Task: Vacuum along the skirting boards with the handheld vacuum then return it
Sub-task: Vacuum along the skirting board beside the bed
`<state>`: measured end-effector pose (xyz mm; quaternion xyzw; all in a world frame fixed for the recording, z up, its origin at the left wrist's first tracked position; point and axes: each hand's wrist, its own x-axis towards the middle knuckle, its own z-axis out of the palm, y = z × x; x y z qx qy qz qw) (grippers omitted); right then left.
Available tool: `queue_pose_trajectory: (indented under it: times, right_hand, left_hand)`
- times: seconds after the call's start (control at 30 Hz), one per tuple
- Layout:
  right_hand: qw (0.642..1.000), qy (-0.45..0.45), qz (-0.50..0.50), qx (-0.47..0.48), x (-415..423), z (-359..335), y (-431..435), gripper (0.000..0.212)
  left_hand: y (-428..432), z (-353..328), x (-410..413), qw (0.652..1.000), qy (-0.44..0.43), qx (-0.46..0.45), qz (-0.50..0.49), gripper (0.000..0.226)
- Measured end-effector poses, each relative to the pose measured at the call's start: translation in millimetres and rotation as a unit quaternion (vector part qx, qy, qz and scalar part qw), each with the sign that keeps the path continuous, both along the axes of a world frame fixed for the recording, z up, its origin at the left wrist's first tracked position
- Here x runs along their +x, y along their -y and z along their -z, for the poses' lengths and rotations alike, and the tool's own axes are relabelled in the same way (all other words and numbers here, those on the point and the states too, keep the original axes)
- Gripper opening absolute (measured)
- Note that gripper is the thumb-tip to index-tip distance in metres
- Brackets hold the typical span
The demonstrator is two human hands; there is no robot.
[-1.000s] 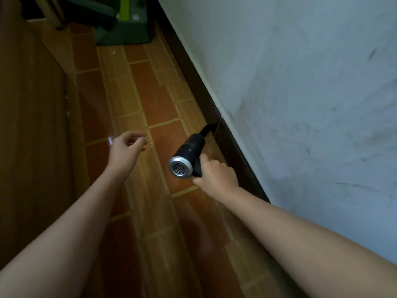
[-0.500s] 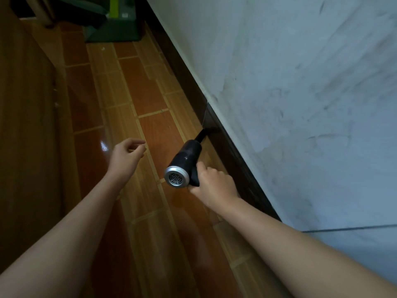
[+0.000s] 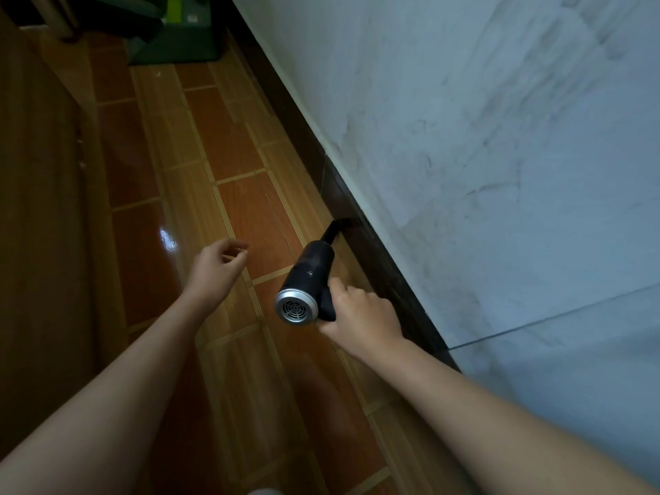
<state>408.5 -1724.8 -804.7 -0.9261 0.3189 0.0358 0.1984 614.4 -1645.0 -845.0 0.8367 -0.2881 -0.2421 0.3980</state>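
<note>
We see the handheld vacuum point(image 3: 310, 276) low over the floor point(image 3: 243, 162), just beside the dark skirting board point(image 3: 389, 276). Its black barrel is tilted so that the narrow nozzle point(image 3: 335, 228) points away from us and meets the face of the board, while the silver vented end cap point(image 3: 295, 309) faces back toward the camera. The right hand point(image 3: 360, 321) grips the vacuum by the black handle point(image 3: 326, 305) at the rear of the barrel, fingers curled round it and knuckles close to the skirting board; whether they touch the board we cannot tell. The left hand point(image 3: 214, 271) hangs in the air to the left of the vacuum and apart from it, holding nothing, its fingers loosely bent and the thumb near the fingertips. Under both hands we see glossy reddish-brown tiles with paler wood-toned strips, and a bright glint of light just left of the left hand. The skirting board runs diagonally from the upper middle to the lower right, and above it rises a pale wall point(image 3: 500, 155) marked with grey scuffs. Along the left edge stands a brown wooden panel point(image 3: 39, 209), and at the far end of the floor, near the wall, sits a dark green box point(image 3: 178, 48)
</note>
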Motion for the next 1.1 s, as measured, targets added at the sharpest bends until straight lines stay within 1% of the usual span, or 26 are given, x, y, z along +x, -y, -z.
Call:
queue_pose_trajectory:
  times: [0.17,0.33,0.8,1.0,1.1]
  right_hand:
    - [1.0,-0.004,-0.003,0.002,-19.8,0.0,-7.9,0.044]
    - [1.0,-0.015,-0.002,0.004,-28.7,1.1,-15.1,0.041]
    - [1.0,0.009,0.008,-0.006,-6.6,11.4,-3.2,0.037]
    - [1.0,0.006,0.009,-0.001,8.6,11.5,4.1,0.041]
    - [1.0,0.002,0.01,-0.004,16.8,11.8,8.6,0.042]
  left_hand:
    - [-8.2,-0.6,-4.7,1.0,0.013,0.008,0.008,0.022]
    - [-18.2,-0.2,-8.0,1.0,0.011,0.019,0.015,0.02]
    - [-19.8,-5.4,-13.6,0.999,0.022,0.014,0.026,0.02]
    - [-15.7,-4.0,-11.7,1.0,0.017,0.012,0.022,0.019]
    - [-15.5,-3.2,-10.4,0.999,0.018,0.025,0.029,0.017]
